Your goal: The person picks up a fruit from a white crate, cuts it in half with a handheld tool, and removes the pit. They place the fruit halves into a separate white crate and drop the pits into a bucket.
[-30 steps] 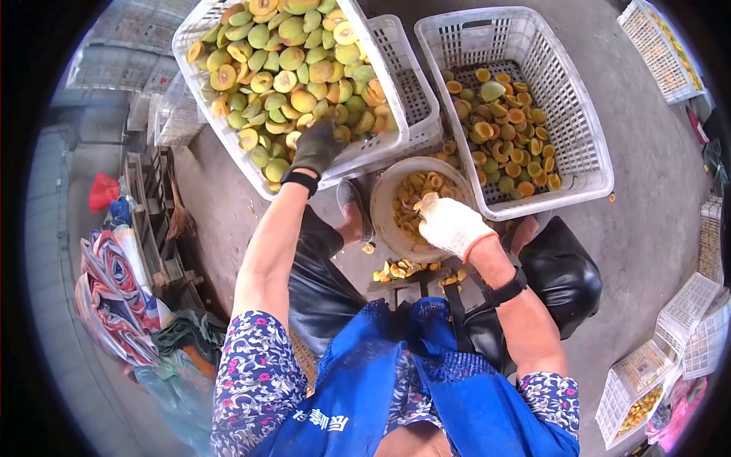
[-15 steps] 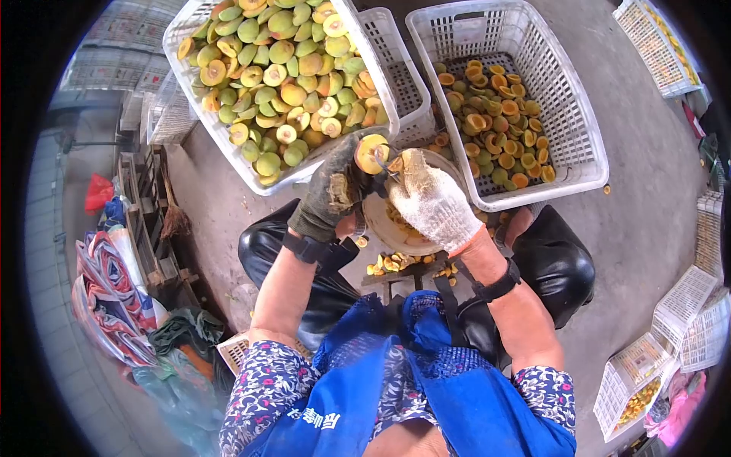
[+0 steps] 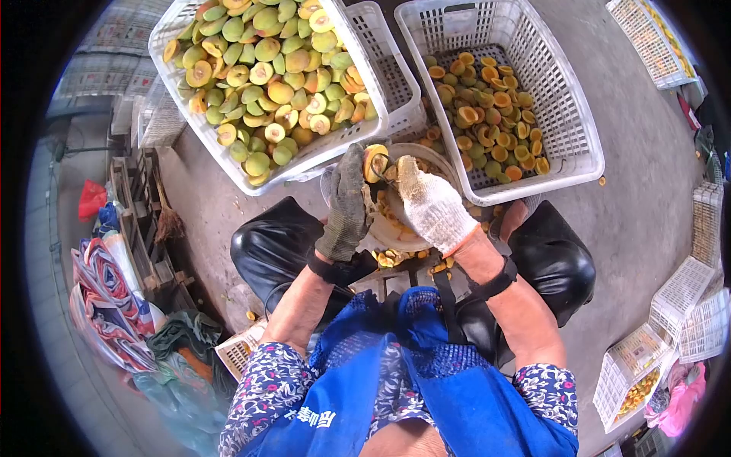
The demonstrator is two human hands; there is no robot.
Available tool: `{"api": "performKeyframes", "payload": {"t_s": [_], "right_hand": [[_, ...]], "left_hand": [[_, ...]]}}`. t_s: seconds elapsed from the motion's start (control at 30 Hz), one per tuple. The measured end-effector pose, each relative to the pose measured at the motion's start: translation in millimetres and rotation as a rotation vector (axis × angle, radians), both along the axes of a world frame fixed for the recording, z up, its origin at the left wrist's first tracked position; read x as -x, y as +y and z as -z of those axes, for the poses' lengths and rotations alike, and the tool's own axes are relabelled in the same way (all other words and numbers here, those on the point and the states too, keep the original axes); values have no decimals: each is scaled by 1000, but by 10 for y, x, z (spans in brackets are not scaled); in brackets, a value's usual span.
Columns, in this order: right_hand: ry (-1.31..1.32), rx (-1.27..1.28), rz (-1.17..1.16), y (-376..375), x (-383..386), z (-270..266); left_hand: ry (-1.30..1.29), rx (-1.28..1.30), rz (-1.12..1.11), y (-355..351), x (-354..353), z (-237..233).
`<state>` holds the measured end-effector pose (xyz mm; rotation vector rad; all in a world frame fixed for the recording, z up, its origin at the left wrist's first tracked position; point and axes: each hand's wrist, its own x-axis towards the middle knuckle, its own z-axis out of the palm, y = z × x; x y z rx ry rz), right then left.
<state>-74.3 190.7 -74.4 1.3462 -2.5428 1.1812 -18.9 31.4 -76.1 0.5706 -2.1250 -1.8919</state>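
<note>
My left hand (image 3: 349,206), in a dark, worn glove, is closed around a halved fruit (image 3: 375,163) with yellow flesh. Opposite it, my right hand (image 3: 434,204), in a whitish glove, grips a small dark metal tool (image 3: 391,174), mostly hidden by the fingers, its tip against the fruit's cut side. Beneath both hands stands a pale round bucket (image 3: 411,245) with yellow scraps inside. Ahead on the left, a white crate (image 3: 384,122) is heaped with green-yellow fruit halves (image 3: 266,91). Hollowed halves (image 3: 502,122) lie in the white crate (image 3: 590,152) on the right.
Another white crate (image 3: 411,95) sits between the two. Fruit scraps (image 3: 392,257) lie in front of the bucket. A wooden pallet (image 3: 141,221) and bundled striped sheeting (image 3: 110,297) are at the left; more crates (image 3: 632,373) line the right side.
My left hand has turned, so the fruit's cut face now angles toward my right hand instead of upward. My right hand stays close to the fruit. The whole view has shifted slightly.
</note>
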Motion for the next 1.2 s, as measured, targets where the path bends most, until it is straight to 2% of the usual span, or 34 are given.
{"api": "performKeyframes", "payload": {"t_s": [0.03,0.07,0.1,0.17,0.2,0.23,0.27,0.3,0.33,0.37,0.4,0.47,0.5,0.57,0.6,0.63,0.7,0.77,0.83,0.87,0.9,0.97,1.0,1.03,1.07,1.1,1.17,1.2], "right_hand": [[-19,-3,-17,15,14,8],[-36,-9,-35,29,31,11],[-37,-15,-38,46,38,-1],[-147,-88,-68,74,43,-45],[-147,-88,-69,69,61,-51],[-258,-142,-92,62,74,-56],[-367,-195,-115,51,86,-64],[-366,-194,-115,51,90,-33],[-136,-199,-231,58,105,21],[95,-199,-348,50,118,60],[95,-196,-353,13,95,27],[-627,23,-163,-53,37,-109],[-630,20,-169,-49,38,-195],[-894,-66,-250,-49,51,-343],[-595,-47,-302,-31,43,-298],[-596,-49,-301,15,50,-277],[-186,-344,-556,64,44,-294],[-244,-313,-547,22,28,-314],[-1074,-190,-346,-23,6,-471],[-1267,-71,-444,-59,-43,-345],[-1631,-90,-360,-72,-67,-413],[-1699,36,-292,-50,-65,-357],[-1698,38,-296,-22,-51,-259],[-1093,-12,-398,18,6,-115],[-477,-53,-464,57,74,17],[-297,-406,-382,110,55,115],[-463,-736,18,152,0,74],[-466,-733,23,141,12,61]], "left_hand": [[-57,-45,-72,44,-7,-21],[-1,489,61,10,-30,-70],[-3,483,58,-30,-41,-11],[-172,200,117,-143,-34,190],[-84,341,208,-187,-11,181],[-85,341,208,-178,-25,177],[0,532,182,-162,-37,164],[87,721,153,-124,-34,114],[92,721,146,-51,14,-22],[45,251,112,23,65,-173],[-5,-219,77,90,75,-259],[59,-304,8,235,44,-209],[124,-391,-59,266,14,-170],[169,-444,-54,196,-1,-34],[173,-548,-6,162,9,-25],[176,-653,44,133,23,-17],[173,-633,100,72,32,-4],[217,-523,311,-3,52,6],[209,-550,297,68,51,-109],[248,-785,343,97,62,-181],[288,-1025,388,124,70,-221],[266,-1083,330,128,94,-241],[170,-947,191,125,91,-274],[78,-808,57,119,108,-301],[73,-883,-50,8,151,-130],[157,-873,-38,-104,199,-69],[154,-490,-157,-89,517,-359],[152,-489,-152,-100,637,-604]]}}
